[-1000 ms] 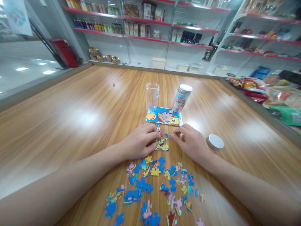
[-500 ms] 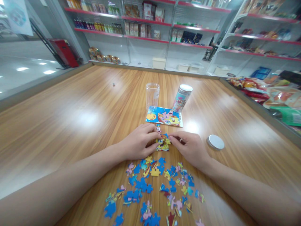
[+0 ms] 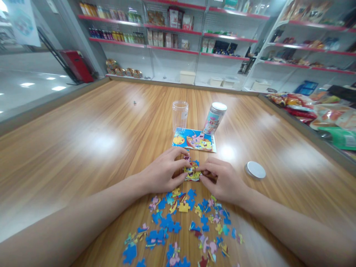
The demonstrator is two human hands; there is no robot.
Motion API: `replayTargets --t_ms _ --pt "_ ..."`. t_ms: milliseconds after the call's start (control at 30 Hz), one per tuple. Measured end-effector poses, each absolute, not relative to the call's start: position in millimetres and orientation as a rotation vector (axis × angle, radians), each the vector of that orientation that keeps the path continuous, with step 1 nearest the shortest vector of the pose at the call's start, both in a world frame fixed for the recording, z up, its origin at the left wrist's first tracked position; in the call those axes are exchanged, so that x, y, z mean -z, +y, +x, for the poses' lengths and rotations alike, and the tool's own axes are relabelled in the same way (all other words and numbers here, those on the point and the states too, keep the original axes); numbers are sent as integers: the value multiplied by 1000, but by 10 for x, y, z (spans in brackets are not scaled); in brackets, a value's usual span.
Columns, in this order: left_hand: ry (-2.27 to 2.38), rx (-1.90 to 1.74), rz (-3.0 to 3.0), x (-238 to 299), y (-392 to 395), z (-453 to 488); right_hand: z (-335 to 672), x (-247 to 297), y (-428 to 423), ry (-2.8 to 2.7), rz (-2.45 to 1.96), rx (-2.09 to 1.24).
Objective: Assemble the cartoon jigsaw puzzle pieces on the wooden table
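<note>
A small joined section of jigsaw puzzle [image 3: 191, 173], mostly yellow with a cartoon face, lies flat on the table between my hands. My left hand [image 3: 167, 168] holds its left side, thumb at the lower edge and fingertips over the upper left part. At its right edge, my right hand [image 3: 222, 179] has its thumb and curled fingers pressed against the section; whether a loose piece sits in them is hidden. Loose jigsaw pieces [image 3: 168, 221], many of them blue, are scattered below the hands. Just beyond the hands lies a picture card [image 3: 194, 140] with cartoon figures.
Behind the card stand a clear plastic jar [image 3: 180, 115] and a printed canister [image 3: 214, 118] with a silver lid. A round silver lid [image 3: 255, 170] rests to the right. Bagged goods [image 3: 300, 105] lie beyond the table's right edge. Stocked shelves [image 3: 172, 27] line the back.
My right hand has shifted slightly down along the section's right edge, its thumb now lower. My left hand stays on the left side with little movement. The camera view has tilted slightly.
</note>
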State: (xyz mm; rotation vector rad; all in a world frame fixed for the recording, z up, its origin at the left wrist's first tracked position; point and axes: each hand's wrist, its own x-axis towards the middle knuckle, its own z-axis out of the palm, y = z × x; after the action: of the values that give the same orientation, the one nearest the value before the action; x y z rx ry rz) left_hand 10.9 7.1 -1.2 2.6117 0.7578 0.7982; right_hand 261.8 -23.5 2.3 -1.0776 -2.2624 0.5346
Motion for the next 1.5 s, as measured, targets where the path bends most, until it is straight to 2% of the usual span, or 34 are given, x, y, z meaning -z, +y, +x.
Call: replayTargets --t_ms 333,600,1500 --pt "675 -720 2646 -22 49 95 2618 -33 -202 -2122 -1042 -357" --pt "684 -710 2653 -21 55 97 2631 -26 -213 -2203 -1039 -530" --pt "675 -613 2722 -35 64 86 2628 -35 -218 -2217 -1194 -460"
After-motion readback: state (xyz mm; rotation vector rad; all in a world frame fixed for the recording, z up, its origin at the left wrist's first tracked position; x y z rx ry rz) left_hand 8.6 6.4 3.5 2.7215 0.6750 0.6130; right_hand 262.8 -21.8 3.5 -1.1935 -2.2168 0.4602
